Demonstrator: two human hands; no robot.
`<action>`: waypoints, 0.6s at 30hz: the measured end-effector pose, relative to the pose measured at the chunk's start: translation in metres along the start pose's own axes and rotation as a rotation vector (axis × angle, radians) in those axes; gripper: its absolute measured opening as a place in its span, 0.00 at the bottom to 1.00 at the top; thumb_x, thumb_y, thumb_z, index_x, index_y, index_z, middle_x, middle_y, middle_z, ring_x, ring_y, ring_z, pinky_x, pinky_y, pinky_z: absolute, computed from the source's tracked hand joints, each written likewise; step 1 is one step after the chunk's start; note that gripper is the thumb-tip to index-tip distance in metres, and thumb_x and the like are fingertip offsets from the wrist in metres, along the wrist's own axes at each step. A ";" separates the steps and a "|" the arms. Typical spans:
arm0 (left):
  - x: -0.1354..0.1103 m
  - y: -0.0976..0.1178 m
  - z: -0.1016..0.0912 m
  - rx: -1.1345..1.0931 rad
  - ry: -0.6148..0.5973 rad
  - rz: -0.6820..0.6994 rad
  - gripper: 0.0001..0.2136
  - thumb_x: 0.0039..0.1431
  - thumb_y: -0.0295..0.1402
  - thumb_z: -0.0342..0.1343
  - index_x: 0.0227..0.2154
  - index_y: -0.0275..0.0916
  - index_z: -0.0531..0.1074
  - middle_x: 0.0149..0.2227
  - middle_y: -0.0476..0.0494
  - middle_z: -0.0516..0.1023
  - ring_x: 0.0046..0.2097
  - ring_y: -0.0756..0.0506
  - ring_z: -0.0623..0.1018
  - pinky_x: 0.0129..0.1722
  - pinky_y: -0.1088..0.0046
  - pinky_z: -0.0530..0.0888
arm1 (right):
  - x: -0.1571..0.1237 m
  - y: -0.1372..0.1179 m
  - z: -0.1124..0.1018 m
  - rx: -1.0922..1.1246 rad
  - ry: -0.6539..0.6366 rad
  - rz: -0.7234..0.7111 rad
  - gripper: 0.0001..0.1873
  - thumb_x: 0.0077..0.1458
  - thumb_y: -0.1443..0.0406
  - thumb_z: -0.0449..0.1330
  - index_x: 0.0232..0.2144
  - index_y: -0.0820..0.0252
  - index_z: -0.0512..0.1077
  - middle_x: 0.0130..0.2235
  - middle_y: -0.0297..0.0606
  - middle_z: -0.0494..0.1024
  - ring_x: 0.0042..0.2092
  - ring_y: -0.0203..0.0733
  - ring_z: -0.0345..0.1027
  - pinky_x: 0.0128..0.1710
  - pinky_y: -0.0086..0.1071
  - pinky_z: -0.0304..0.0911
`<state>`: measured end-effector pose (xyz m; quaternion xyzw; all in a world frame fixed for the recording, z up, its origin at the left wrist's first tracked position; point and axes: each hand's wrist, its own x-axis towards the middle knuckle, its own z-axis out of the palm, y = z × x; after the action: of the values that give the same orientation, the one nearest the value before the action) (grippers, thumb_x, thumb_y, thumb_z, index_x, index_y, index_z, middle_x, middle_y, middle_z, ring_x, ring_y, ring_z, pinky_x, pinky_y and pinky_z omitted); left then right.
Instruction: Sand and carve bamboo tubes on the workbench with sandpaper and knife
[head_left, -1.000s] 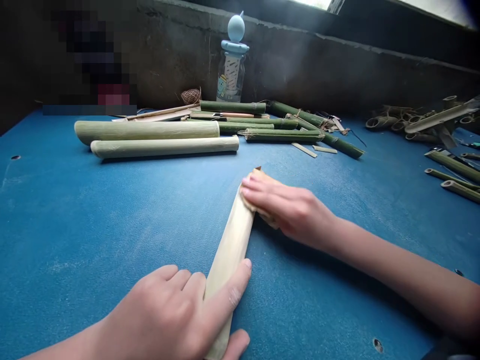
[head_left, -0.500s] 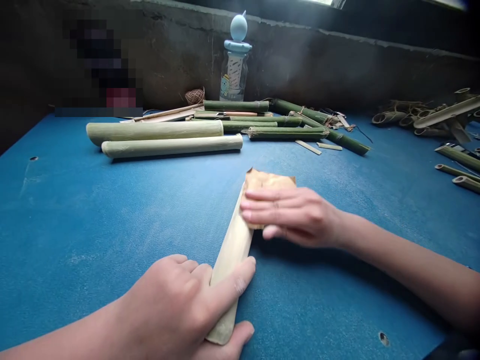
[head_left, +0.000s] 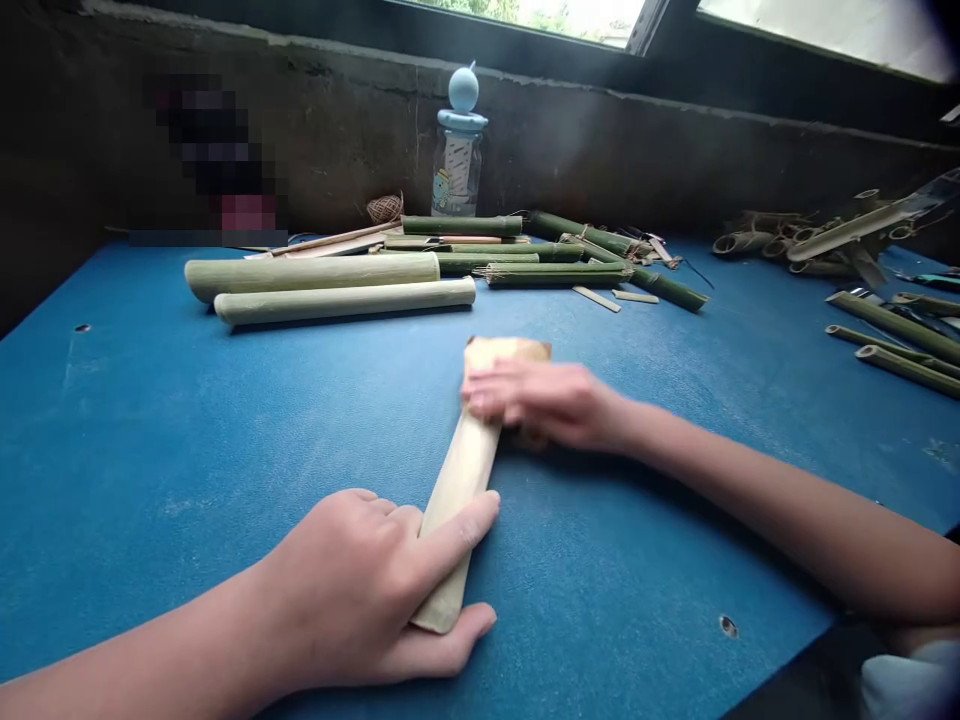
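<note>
A pale peeled bamboo piece (head_left: 459,490) lies on the blue table (head_left: 187,450), running away from me. My left hand (head_left: 375,585) is wrapped round its near end, thumb below and fingers over the top. My right hand (head_left: 544,405) presses a tan sheet of sandpaper (head_left: 510,352) flat against the far part of the bamboo, fingers together over the sheet.
Two thick pale green bamboo tubes (head_left: 330,285) lie across the table at the back, with thinner dark green stalks (head_left: 555,265) beside them. A light blue bottle (head_left: 459,145) and a twine ball (head_left: 385,208) stand by the wall. More cut bamboo (head_left: 892,330) lies at the right.
My right hand has slid the sandpaper along the far part of the bamboo, toward me and back. My left hand has kept its grip. The view has tilted up a little.
</note>
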<state>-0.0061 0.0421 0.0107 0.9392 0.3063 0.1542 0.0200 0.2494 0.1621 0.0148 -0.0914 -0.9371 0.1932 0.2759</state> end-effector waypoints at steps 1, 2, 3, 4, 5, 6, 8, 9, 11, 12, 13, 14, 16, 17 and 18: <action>0.000 0.001 0.000 0.010 0.007 -0.006 0.24 0.66 0.46 0.41 0.59 0.38 0.61 0.21 0.52 0.73 0.20 0.44 0.75 0.22 0.67 0.71 | -0.001 0.003 -0.002 -0.028 0.054 0.061 0.16 0.68 0.67 0.52 0.53 0.61 0.74 0.56 0.46 0.77 0.62 0.43 0.66 0.65 0.42 0.60; 0.000 0.001 0.000 0.015 0.011 -0.006 0.24 0.66 0.45 0.42 0.59 0.38 0.60 0.21 0.52 0.73 0.19 0.44 0.75 0.22 0.67 0.71 | -0.003 0.005 -0.003 -0.050 0.090 0.102 0.16 0.68 0.67 0.52 0.54 0.60 0.73 0.56 0.46 0.76 0.63 0.43 0.65 0.65 0.43 0.60; 0.000 0.002 -0.001 0.020 0.013 -0.003 0.24 0.65 0.44 0.42 0.59 0.38 0.61 0.21 0.52 0.73 0.19 0.44 0.74 0.22 0.67 0.71 | -0.004 0.005 -0.003 -0.058 0.101 0.107 0.17 0.68 0.67 0.53 0.55 0.60 0.73 0.57 0.46 0.75 0.64 0.44 0.63 0.65 0.44 0.60; 0.000 0.002 -0.002 0.024 0.011 0.006 0.23 0.64 0.43 0.42 0.58 0.38 0.63 0.21 0.52 0.73 0.19 0.44 0.74 0.21 0.66 0.71 | -0.005 0.003 -0.001 -0.052 0.072 0.065 0.17 0.67 0.67 0.53 0.56 0.60 0.72 0.58 0.45 0.74 0.65 0.45 0.61 0.66 0.44 0.59; 0.001 0.003 -0.003 0.029 0.016 0.015 0.22 0.63 0.42 0.43 0.56 0.38 0.65 0.21 0.52 0.72 0.19 0.44 0.74 0.21 0.66 0.71 | -0.005 0.000 0.001 -0.032 0.021 -0.003 0.18 0.67 0.67 0.54 0.57 0.61 0.71 0.59 0.45 0.74 0.66 0.45 0.59 0.67 0.44 0.58; 0.001 0.003 -0.004 0.035 0.012 0.024 0.21 0.63 0.42 0.44 0.54 0.38 0.66 0.20 0.52 0.72 0.19 0.44 0.74 0.20 0.66 0.70 | -0.004 -0.003 0.004 -0.009 -0.036 -0.069 0.19 0.67 0.67 0.54 0.58 0.61 0.70 0.60 0.45 0.73 0.66 0.44 0.58 0.67 0.43 0.57; 0.003 0.002 -0.006 0.046 -0.002 0.032 0.20 0.62 0.41 0.45 0.52 0.37 0.68 0.20 0.51 0.72 0.19 0.44 0.74 0.19 0.67 0.71 | -0.002 -0.005 0.006 0.015 -0.081 -0.104 0.19 0.68 0.67 0.52 0.58 0.60 0.70 0.59 0.44 0.73 0.65 0.42 0.60 0.67 0.41 0.58; 0.003 0.002 -0.007 0.051 0.000 0.029 0.20 0.62 0.41 0.45 0.53 0.36 0.68 0.20 0.51 0.72 0.19 0.44 0.74 0.20 0.67 0.72 | -0.001 -0.004 0.005 0.011 -0.055 -0.060 0.18 0.68 0.67 0.52 0.57 0.60 0.70 0.59 0.44 0.74 0.64 0.42 0.62 0.66 0.41 0.59; 0.005 0.003 -0.008 0.051 0.026 0.026 0.22 0.62 0.41 0.45 0.55 0.35 0.67 0.20 0.51 0.72 0.18 0.44 0.74 0.20 0.67 0.73 | 0.000 0.001 0.001 -0.022 0.045 0.069 0.17 0.68 0.67 0.52 0.55 0.58 0.73 0.57 0.44 0.76 0.63 0.42 0.64 0.65 0.42 0.60; 0.005 0.004 -0.010 0.052 0.033 0.043 0.22 0.62 0.40 0.45 0.55 0.34 0.68 0.20 0.51 0.72 0.18 0.44 0.73 0.20 0.66 0.73 | -0.001 0.001 -0.001 -0.042 0.077 0.111 0.16 0.68 0.68 0.52 0.54 0.58 0.74 0.56 0.44 0.77 0.64 0.43 0.63 0.66 0.43 0.59; 0.005 0.006 -0.011 0.066 0.036 0.064 0.22 0.61 0.39 0.46 0.54 0.34 0.69 0.20 0.50 0.72 0.18 0.44 0.73 0.20 0.66 0.73 | -0.002 0.000 -0.002 -0.056 0.079 0.125 0.16 0.68 0.69 0.52 0.53 0.59 0.74 0.56 0.44 0.77 0.64 0.44 0.62 0.67 0.44 0.58; 0.005 0.008 -0.012 0.090 0.029 0.087 0.22 0.60 0.38 0.46 0.53 0.34 0.70 0.19 0.49 0.72 0.18 0.44 0.72 0.19 0.67 0.73 | -0.003 -0.003 -0.003 -0.066 0.061 0.119 0.17 0.67 0.70 0.51 0.53 0.60 0.74 0.56 0.45 0.77 0.65 0.44 0.61 0.67 0.45 0.57; 0.003 0.012 -0.014 0.146 0.001 0.122 0.21 0.59 0.36 0.47 0.52 0.34 0.71 0.20 0.48 0.72 0.18 0.44 0.72 0.18 0.67 0.72 | -0.005 -0.011 -0.002 -0.069 0.013 0.089 0.17 0.67 0.73 0.50 0.53 0.64 0.73 0.56 0.48 0.77 0.65 0.44 0.60 0.67 0.44 0.57; 0.001 0.013 -0.015 0.173 -0.013 0.119 0.21 0.59 0.36 0.47 0.52 0.35 0.71 0.20 0.48 0.73 0.19 0.44 0.72 0.18 0.67 0.72 | -0.005 -0.014 -0.001 -0.049 -0.004 0.070 0.18 0.67 0.74 0.49 0.54 0.66 0.73 0.56 0.49 0.77 0.65 0.43 0.61 0.67 0.42 0.58; -0.001 0.015 -0.014 0.191 -0.008 0.107 0.20 0.60 0.36 0.47 0.52 0.36 0.72 0.20 0.48 0.73 0.19 0.44 0.72 0.19 0.67 0.72 | -0.005 -0.016 -0.002 -0.014 -0.007 0.053 0.19 0.67 0.74 0.49 0.55 0.66 0.72 0.56 0.50 0.76 0.64 0.43 0.62 0.66 0.41 0.60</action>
<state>-0.0027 0.0291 0.0261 0.9525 0.2687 0.1213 -0.0768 0.2536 0.1465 0.0201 -0.1174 -0.9367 0.1941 0.2668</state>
